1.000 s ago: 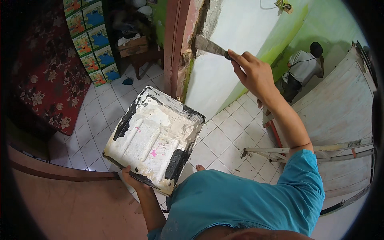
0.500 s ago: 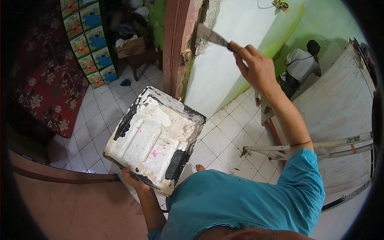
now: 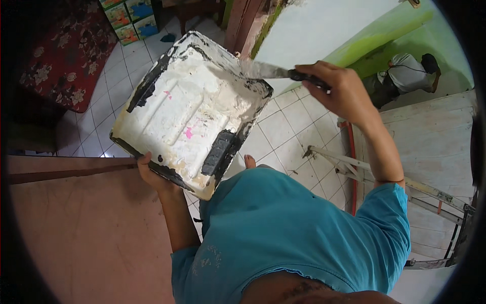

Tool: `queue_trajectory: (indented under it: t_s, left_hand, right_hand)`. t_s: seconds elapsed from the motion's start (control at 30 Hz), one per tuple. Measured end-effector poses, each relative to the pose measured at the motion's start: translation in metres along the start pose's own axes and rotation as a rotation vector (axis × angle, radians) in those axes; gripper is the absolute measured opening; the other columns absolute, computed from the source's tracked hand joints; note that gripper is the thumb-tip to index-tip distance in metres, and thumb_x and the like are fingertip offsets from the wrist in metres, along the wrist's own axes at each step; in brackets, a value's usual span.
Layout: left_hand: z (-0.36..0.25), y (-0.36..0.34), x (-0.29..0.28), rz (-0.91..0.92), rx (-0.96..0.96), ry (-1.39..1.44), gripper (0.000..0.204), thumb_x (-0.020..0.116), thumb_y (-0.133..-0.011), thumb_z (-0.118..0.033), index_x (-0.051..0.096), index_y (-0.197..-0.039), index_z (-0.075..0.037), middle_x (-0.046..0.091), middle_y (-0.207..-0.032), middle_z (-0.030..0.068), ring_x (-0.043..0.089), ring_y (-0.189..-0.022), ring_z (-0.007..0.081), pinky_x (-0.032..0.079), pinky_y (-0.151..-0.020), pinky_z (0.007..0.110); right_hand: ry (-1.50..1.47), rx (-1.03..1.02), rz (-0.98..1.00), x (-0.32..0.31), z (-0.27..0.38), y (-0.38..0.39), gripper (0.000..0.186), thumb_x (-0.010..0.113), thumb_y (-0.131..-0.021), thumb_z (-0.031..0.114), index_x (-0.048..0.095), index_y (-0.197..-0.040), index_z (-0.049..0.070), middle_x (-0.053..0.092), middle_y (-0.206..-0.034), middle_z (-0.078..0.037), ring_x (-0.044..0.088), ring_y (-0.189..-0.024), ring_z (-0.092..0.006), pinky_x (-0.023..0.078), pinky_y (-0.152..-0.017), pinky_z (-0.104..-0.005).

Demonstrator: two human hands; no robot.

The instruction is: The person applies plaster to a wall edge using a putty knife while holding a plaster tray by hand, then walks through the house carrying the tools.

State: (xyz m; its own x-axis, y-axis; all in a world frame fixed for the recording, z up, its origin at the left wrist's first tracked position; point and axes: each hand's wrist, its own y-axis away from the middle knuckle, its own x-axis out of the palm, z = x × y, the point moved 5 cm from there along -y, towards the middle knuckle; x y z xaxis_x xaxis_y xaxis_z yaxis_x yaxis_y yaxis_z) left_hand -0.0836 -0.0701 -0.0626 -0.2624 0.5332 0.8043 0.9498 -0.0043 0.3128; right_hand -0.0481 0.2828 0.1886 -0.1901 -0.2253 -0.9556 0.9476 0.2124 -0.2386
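My left hand (image 3: 151, 175) grips the near left edge of a paint tray (image 3: 174, 119), thumb over the rim and the other fingers hidden beneath. The tray is black plastic, crusted with white and cream filler and flecked with pink. In my right hand (image 3: 338, 90) is a putty knife (image 3: 276, 72), held by its dark handle. Its blade, smeared with pale filler, lies across the tray's far right rim; I cannot tell whether it touches. Behind the tray, a white-skimmed wall (image 3: 309, 35) meets a reddish-brown door frame (image 3: 244, 25).
A ladder (image 3: 374, 169) leans at the right beside pale boards (image 3: 425, 134). Another person (image 3: 405, 73) bends by the green wall at the far right. Patterned boxes (image 3: 129, 20) and a red floral cloth (image 3: 76, 55) are at the far left, with a pinkish panel (image 3: 91, 218) nearer.
The putty knife has come down from the wall beside the door frame to the tray's rim. My view has shifted, and the tray sits higher in it.
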Motion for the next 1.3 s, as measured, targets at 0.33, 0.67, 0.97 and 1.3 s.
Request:
queue_trajectory:
  t_s: [0.33,0.67,0.97,1.3]
  left_hand:
    - [0.003,-0.004,0.012,-0.081,0.057,-0.105,0.072,0.058,-0.078,-0.026,0.044,-0.143,0.002,0.054,-0.134,0.0199,0.055,-0.127,0.0362,0.045,-0.109,0.047]
    - [0.008,-0.010,0.003,-0.096,0.030,-0.110,0.072,0.057,-0.078,-0.026,0.043,-0.143,0.004,0.053,-0.134,0.0213,0.055,-0.126,0.0368,0.045,-0.108,0.046]
    - [0.004,-0.016,-0.002,-0.074,0.068,-0.135,0.071,0.057,-0.079,-0.024,0.043,-0.143,0.003,0.054,-0.134,0.0213,0.055,-0.126,0.0360,0.045,-0.108,0.045]
    - [0.006,-0.023,-0.016,-0.100,0.091,-0.155,0.068,0.057,-0.079,-0.024,0.046,-0.139,0.005,0.058,-0.129,0.0198,0.058,-0.121,0.0340,0.047,-0.105,0.043]
  right_hand:
    - [0.353,-0.207,0.044,0.100,-0.004,0.001,0.040,0.066,-0.080,0.003,0.072,-0.119,0.009,0.064,-0.089,-0.010,0.069,-0.075,-0.0297,0.058,-0.064,-0.0400]
    - [0.195,-0.128,0.154,0.120,-0.006,-0.007,0.035,0.062,-0.083,0.001,0.074,-0.115,0.009,0.066,-0.101,-0.012,0.070,-0.080,-0.0293,0.059,-0.068,-0.0406]
    - [0.224,-0.195,0.111,0.119,0.007,-0.009,0.033,0.069,-0.082,0.003,0.076,-0.113,0.011,0.061,-0.090,-0.007,0.067,-0.076,-0.0255,0.057,-0.065,-0.0360]
    - [0.004,-0.074,0.287,0.099,-0.015,-0.008,0.026,0.068,-0.084,0.006,0.076,-0.109,0.009,0.067,-0.091,-0.011,0.069,-0.083,-0.0307,0.056,-0.072,-0.0415]
